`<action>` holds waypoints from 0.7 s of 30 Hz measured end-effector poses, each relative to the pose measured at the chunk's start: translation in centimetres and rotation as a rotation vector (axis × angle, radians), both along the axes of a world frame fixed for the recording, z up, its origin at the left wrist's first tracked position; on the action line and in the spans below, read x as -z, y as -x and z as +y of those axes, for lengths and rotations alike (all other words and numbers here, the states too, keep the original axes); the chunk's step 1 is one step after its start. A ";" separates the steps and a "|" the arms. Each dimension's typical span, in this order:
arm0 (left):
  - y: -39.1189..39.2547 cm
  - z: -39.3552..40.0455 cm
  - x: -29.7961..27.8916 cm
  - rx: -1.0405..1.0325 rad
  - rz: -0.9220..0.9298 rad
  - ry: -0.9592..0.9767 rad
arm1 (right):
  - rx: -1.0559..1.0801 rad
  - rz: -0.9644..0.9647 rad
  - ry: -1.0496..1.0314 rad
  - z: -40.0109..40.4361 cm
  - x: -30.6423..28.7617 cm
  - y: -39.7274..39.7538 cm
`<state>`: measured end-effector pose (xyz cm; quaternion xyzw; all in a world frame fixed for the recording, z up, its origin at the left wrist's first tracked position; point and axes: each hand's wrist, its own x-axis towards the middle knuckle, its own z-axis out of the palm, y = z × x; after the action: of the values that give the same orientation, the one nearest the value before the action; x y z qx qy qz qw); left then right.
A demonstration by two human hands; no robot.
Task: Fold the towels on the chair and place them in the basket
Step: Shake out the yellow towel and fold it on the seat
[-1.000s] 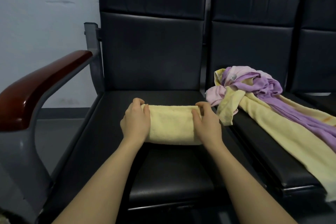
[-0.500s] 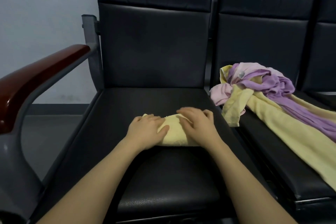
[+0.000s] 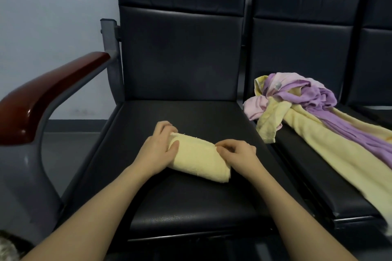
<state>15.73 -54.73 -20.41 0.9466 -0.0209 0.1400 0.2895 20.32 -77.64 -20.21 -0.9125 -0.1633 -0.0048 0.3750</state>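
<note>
A small folded yellow towel lies on the black seat of the left chair. My left hand grips its left end, fingers curled over the far edge and thumb on top. At the towel's right end my right hand pinches the cloth with curled fingers. On the seat to the right lies a heap of unfolded towels in yellow, purple and pink, with long ends trailing toward the front edge. No basket shows clearly.
A red-brown wooden armrest on a grey metal frame stands at the left. Black backrests rise behind the seats, and a third chair shows at the far right. A fuzzy grey thing sits at the bottom left corner.
The towel was a wider band held at both ends, then was bunched under both hands. Now it lies as a compact fold, with the hands back at its two ends.
</note>
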 end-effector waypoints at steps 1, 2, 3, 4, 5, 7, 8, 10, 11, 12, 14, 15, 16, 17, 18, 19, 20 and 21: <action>0.3 0.0 0.0 -0.019 -0.024 0.002 | 0.019 0.000 -0.013 -0.2 0.0 0.2; 0.4 0.0 0.0 -0.033 -0.035 -0.034 | 0.033 0.007 -0.001 -0.4 0.0 0.4; 0.6 0.0 0.0 -0.046 -0.031 -0.088 | 0.039 0.013 0.034 -0.5 0.0 0.6; 0.6 0.1 -0.1 -0.064 -0.007 -0.143 | 0.038 0.015 0.081 -0.5 0.0 0.9; 0.6 0.1 -0.2 -0.084 0.038 -0.188 | 0.036 0.012 0.127 -0.5 0.0 1.1; 0.6 0.1 -0.1 -0.122 0.138 -0.232 | 0.026 0.002 0.185 -0.2 0.2 1.6; 0.5 0.1 0.0 -0.138 0.171 -0.234 | 0.016 -0.002 0.206 -0.1 0.2 1.6; 0.5 -0.1 0.0 -0.175 0.216 -0.216 | -0.004 -0.013 0.241 0.0 0.2 1.8; 0.5 -0.1 -0.1 -0.194 0.229 -0.205 | -0.010 -0.021 0.250 0.1 0.2 1.9; 0.4 -0.1 -0.1 -0.208 0.239 -0.201 | -0.016 -0.028 0.258 0.2 0.2 1.9; 0.3 -0.1 0.0 -0.219 0.245 -0.216 | -0.035 -0.047 0.281 0.4 0.3 2.0; 0.3 -0.1 0.0 -0.219 0.243 -0.227 | -0.048 -0.058 0.282 0.6 0.4 2.1; 0.3 -0.2 0.0 -0.218 0.238 -0.234 | -0.064 -0.071 0.276 0.7 0.4 2.2; 0.4 -0.3 0.0 -0.214 0.227 -0.224 | -0.083 -0.081 0.269 0.8 0.3 2.3; 0.6 -0.5 0.0 -0.206 0.212 -0.191 | -0.102 -0.091 0.263 0.8 0.2 2.5; 0.9 -0.6 -0.1 -0.193 0.189 -0.130 | -0.118 -0.101 0.256 0.7 0.1 2.7; 1.3 -0.7 -0.1 -0.179 0.160 -0.046 | -0.128 -0.110 0.248 0.7 0.2 2.8; 1.7 -0.7 -0.1 -0.166 0.121 0.047 | -0.132 -0.117 0.236 0.6 0.2 3.1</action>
<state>14.07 -55.45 -20.28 0.9448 0.0785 0.1065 0.2996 17.25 -77.03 -20.41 -0.9357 -0.2440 -0.0141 0.2546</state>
